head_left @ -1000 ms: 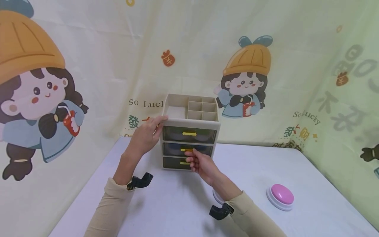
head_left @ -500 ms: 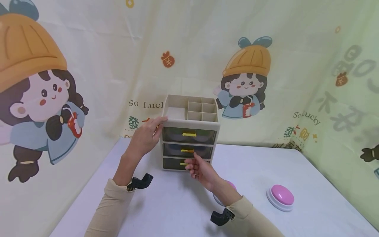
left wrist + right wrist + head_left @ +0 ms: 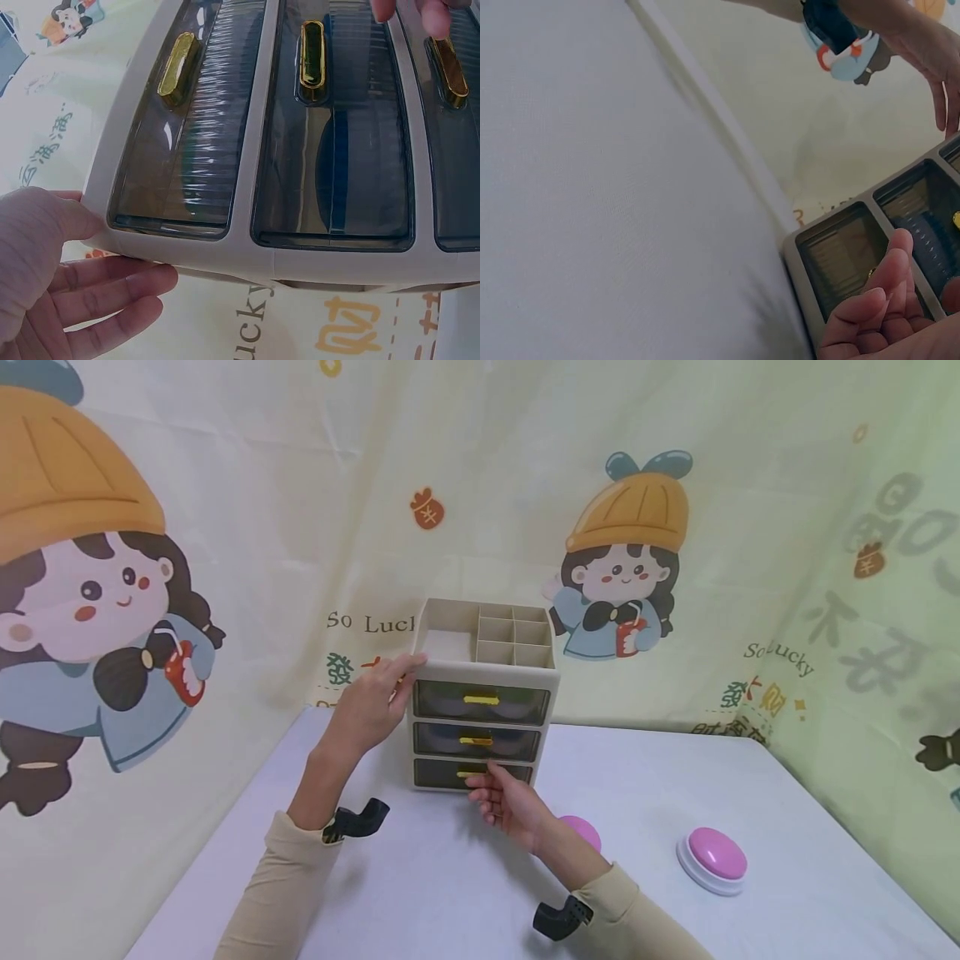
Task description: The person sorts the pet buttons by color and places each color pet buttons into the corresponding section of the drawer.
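Drawer unit (image 3: 487,672) is seen mid-frame, something blue (image 3: 339,172) inside middle drawer (image 3: 435,739). Upper-left corner is held by left hand (image 3: 367,706); right hand (image 3: 513,802) half-curled at bottom handle (image 3: 454,81), grip unclear.

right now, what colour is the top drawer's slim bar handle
Shiny gold handle, seen best in the left wrist view.

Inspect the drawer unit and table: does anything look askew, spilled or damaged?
Nothing stands out: the drawer unit stands upright, its drawers look closed, and no spill or damage shows there or on the table.
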`<state>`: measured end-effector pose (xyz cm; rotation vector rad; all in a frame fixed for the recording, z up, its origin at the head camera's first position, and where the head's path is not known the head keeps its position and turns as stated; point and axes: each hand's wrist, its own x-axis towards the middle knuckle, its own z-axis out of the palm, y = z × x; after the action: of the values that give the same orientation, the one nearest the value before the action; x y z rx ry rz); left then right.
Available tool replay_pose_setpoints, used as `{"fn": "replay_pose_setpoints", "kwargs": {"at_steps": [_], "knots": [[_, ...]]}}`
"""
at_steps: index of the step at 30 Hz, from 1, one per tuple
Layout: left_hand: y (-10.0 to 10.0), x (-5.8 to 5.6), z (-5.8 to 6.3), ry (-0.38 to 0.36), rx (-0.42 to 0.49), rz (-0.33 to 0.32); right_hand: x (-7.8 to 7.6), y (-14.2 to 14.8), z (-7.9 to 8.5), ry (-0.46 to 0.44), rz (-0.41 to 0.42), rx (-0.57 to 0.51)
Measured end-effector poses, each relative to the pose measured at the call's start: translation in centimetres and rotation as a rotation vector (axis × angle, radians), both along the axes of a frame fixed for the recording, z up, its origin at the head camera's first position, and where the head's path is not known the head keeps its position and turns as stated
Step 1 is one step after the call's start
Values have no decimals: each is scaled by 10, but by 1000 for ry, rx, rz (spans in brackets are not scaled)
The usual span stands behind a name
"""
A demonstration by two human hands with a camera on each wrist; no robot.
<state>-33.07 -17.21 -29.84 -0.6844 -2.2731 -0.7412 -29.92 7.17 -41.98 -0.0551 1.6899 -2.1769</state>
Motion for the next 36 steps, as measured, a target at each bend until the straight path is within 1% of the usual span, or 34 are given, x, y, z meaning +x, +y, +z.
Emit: {"fn": "replay_pose_setpoints", "kwargs": {"at_steps": [10,16,20,27,32,36], "knots": [[0,0,-1,20,-3,-3,-4,2,-9,-16,-14,19],[-1,0,-1,30,3,-12,-5,2,-11,-5,-5,47],[-1,0,-1,39,4,-15,-6,2,-12,-16,-21,48],[-2,-2,-1,18,2,-19,-10,1,-13,-51,-61,19],[-3,-4,0,10,1,-17,-11,1,-13,-43,-62,29],[-4,-6,0,6,1,-22,-9,0,-12,-41,-53,50]]}}
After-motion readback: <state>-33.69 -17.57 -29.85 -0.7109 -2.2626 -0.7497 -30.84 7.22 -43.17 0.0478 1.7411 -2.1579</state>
